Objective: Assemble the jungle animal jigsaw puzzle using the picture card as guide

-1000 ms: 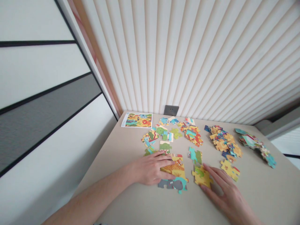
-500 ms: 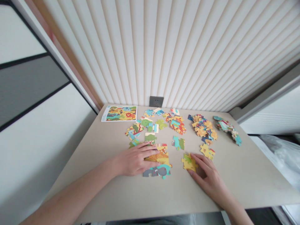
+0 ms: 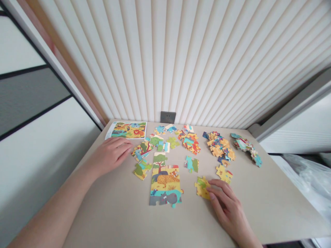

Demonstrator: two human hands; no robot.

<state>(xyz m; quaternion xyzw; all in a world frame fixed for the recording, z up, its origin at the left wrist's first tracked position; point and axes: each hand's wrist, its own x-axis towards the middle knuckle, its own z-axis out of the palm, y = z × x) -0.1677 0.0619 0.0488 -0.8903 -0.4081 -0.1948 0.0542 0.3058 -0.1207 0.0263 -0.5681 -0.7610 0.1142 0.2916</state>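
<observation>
My right hand (image 3: 230, 206) has its thumb and fingertips at the right edge of a yellow jigsaw piece (image 3: 202, 187) with a green animal on it, flat on the table. My left hand (image 3: 112, 155) lies palm down with fingers stretched, holding nothing. It is just in front of the picture card (image 3: 129, 130), left of some loose pieces. Between the hands is a joined section of puzzle (image 3: 165, 179) showing a tree, a leopard and a hippo. A turquoise and green piece (image 3: 191, 164) lies right of it. Another yellow piece (image 3: 224, 173) lies beyond my right hand.
Loose green and blue pieces (image 3: 141, 169) lie left of the joined section. Farther back are a red and orange pile (image 3: 190, 142), an orange and blue pile (image 3: 219, 145) and a mixed pile (image 3: 245, 146). A ribbed wall with a dark socket (image 3: 168, 117) borders the table's back.
My left hand has lifted off the joined section and moved left toward the card, uncovering the tree and leopard. My right hand's fingers have shifted to the yellow piece's right edge. The view has tilted slightly.
</observation>
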